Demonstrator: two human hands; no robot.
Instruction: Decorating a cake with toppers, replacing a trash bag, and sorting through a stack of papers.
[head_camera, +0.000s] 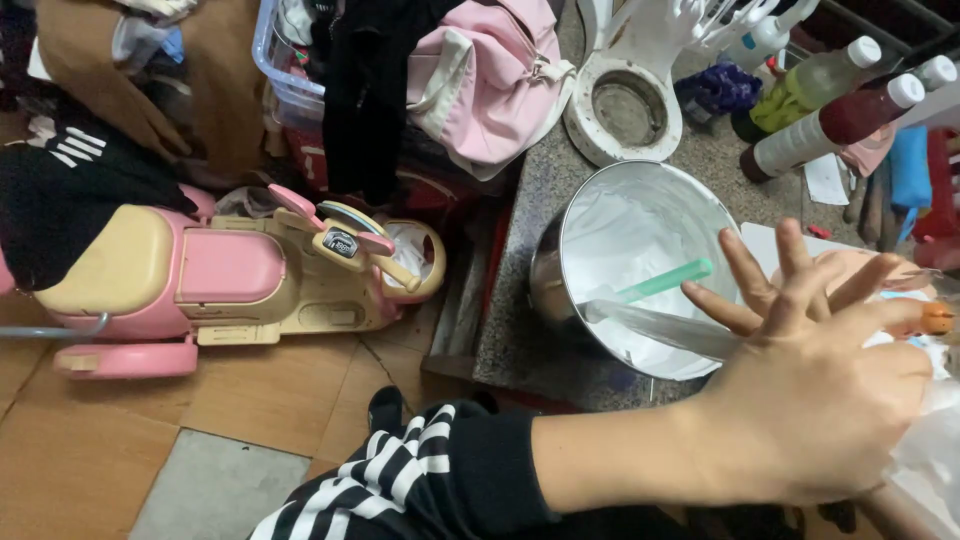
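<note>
A steel bowl (560, 255) stands on a speckled stone counter (520, 330). It holds white creamy stuff and a green stick (665, 282) leaning on its rim. My left hand (820, 410), on an arm with a black-and-white striped sleeve, reaches across to the right and closes on clear plastic film (930, 455). Behind it my right hand (790, 280) is raised beside the bowl with its fingers spread. A strip of clear plastic (655, 325) stretches from the bowl's rim toward the hands. A small orange thing (937, 318) shows at the far right, mostly hidden.
A pink and cream toy scooter (230, 275) stands on the tiled floor at left. A pink bag (490, 75) and dark clothes hang over a clear bin. Behind the bowl are a white stand with a round hole (625, 105) and several capped bottles (830, 110).
</note>
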